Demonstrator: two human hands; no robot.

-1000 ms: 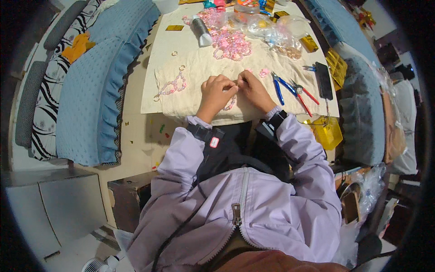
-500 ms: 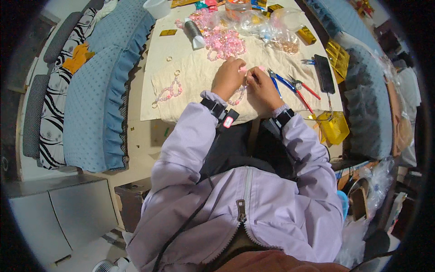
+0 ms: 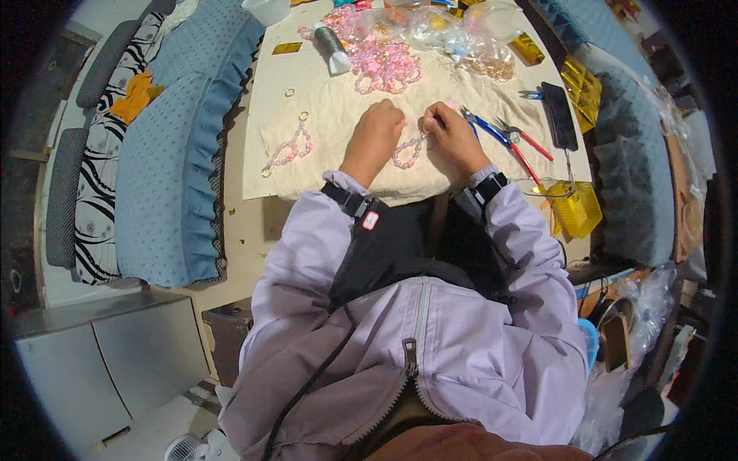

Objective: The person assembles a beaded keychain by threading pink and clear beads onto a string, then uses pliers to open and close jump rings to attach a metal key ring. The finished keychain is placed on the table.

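Note:
A loop of pink and lilac beads (image 3: pixel 407 161) lies on the cream cloth (image 3: pixel 338 157) between my hands. My right hand (image 3: pixel 455 137) is closed in a pinch at the loop's upper end. To its left, my left hand (image 3: pixel 374 140) has its fingers curled together near the beads; whatever they may hold is hidden. A second beaded strand (image 3: pixel 290 149) with gold rings at its ends rests farther left. Just right of my right hand are blue-handled pliers (image 3: pixel 489 131) and red-handled pliers (image 3: pixel 530 141).
Beyond my hands lie a heap of pink bead strands (image 3: pixel 384 67), a grey thread spool (image 3: pixel 330 48) and clear plastic bags (image 3: pixel 453 46). A phone (image 3: pixel 559 115) lies at the right edge, above a yellow basket (image 3: pixel 576 210). Blue-covered seats (image 3: pixel 177 161) flank the table.
My hands have drawn apart, the left moving away from the right. More of the bead loop now shows between them. The whole view has shifted slightly.

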